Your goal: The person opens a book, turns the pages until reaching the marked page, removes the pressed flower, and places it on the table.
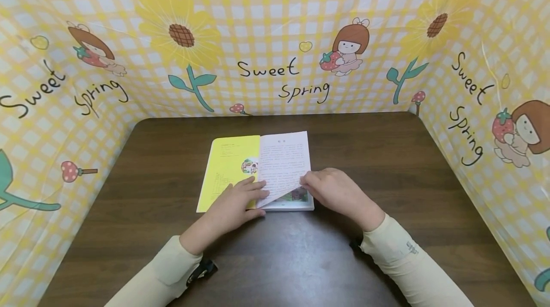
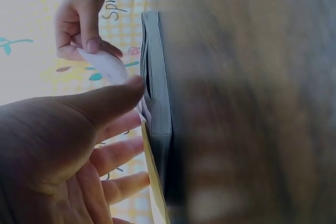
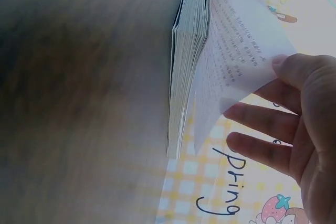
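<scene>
A thick book (image 3: pixel 185 72) lies open on the brown table, its yellow inside cover (image 1: pixel 225 164) spread to the left. My right hand (image 1: pixel 339 192) pinches the lower right corner of a printed page (image 1: pixel 281 159) between thumb and fingers. That page is lifted and curls up, baring part of a coloured picture (image 1: pixel 296 194) on the leaf below. My left hand (image 1: pixel 234 202) rests with fingers spread over the yellow cover and the book's fold. In the left wrist view its thumb (image 2: pixel 118 95) reaches over the book's lower edge.
The dark wooden table (image 1: pixel 378 154) surrounds the book. Yellow checked cloth (image 1: pixel 275 20) with flowers and lettering hangs behind it and along both sides. A black strap (image 1: pixel 202 271) with a device sits at the left wrist.
</scene>
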Demonstrator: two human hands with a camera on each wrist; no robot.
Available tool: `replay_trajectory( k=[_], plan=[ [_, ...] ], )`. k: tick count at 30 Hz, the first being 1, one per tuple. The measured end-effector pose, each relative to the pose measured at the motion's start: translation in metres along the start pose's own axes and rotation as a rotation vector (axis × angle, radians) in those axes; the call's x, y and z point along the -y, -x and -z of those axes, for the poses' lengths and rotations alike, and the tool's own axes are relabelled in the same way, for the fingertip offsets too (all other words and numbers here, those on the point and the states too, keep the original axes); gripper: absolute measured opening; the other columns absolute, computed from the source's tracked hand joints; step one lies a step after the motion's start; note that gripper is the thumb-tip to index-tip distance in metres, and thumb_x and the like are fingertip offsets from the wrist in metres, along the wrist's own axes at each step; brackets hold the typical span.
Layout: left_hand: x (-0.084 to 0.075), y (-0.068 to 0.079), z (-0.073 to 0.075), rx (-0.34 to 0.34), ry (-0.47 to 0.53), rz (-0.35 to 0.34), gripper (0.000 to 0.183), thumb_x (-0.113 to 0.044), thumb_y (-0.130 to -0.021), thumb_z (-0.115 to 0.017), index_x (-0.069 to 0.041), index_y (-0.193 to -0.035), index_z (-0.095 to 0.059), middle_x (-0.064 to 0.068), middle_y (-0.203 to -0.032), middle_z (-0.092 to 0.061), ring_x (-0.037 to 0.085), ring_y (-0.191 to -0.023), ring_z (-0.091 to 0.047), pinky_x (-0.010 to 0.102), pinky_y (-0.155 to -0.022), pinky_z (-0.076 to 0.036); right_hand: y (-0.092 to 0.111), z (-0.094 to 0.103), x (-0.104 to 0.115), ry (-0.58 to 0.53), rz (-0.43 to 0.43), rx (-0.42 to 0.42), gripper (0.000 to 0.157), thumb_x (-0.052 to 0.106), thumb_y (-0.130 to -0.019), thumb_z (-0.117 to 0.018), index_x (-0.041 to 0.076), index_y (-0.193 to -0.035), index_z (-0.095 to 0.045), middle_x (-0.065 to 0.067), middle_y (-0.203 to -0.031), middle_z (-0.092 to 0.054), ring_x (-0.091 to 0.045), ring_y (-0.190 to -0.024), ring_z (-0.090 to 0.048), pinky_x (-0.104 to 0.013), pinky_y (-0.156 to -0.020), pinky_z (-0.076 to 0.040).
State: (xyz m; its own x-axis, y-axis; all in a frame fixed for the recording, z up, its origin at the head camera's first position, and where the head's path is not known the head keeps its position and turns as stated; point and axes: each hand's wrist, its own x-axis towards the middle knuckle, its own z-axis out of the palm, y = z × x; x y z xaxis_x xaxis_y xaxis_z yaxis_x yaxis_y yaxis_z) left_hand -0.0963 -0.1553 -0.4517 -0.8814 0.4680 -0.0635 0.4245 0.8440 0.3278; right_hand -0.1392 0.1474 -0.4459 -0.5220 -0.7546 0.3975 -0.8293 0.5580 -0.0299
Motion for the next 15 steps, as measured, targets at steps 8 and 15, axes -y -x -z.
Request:
replay_trajectory(
  k=[8,15],
  plan=[
    [0.0005,-0.0013,-0.0018,-0.033,-0.016,-0.014,0.036,-0.034,-0.099,-0.068,-0.024,-0.134,-0.071,-0.003,-0.152,-0.056,0.029,-0.148,-0.042,0.071,-0.11,-0.035,-0.0028,0.0014,-0.0004,-0.002,0.011,-0.08,0.016,0.01,-0.092,-0.074,0.014,-0.106,-0.067,0.002,-0.097,-0.076,-0.014,-0.081,-0.071,-0.033,-0.077,-0.059],
    [0.0015,-0.0017,-0.0013,-0.073,0.012,-0.008,0.037,-0.031,-0.101,-0.065,-0.017,-0.135,-0.069,0.003,-0.15,-0.058,0.029,-0.145,-0.046,0.065,-0.111,-0.039,-0.0023,0.0029,-0.0031,-0.019,-0.101,-0.065,0.048,0.026,-0.095,-0.073,0.01,-0.139,-0.061,-0.01,-0.14,-0.065,-0.026,-0.126,-0.064,-0.047,-0.105,-0.051]
  ],
)
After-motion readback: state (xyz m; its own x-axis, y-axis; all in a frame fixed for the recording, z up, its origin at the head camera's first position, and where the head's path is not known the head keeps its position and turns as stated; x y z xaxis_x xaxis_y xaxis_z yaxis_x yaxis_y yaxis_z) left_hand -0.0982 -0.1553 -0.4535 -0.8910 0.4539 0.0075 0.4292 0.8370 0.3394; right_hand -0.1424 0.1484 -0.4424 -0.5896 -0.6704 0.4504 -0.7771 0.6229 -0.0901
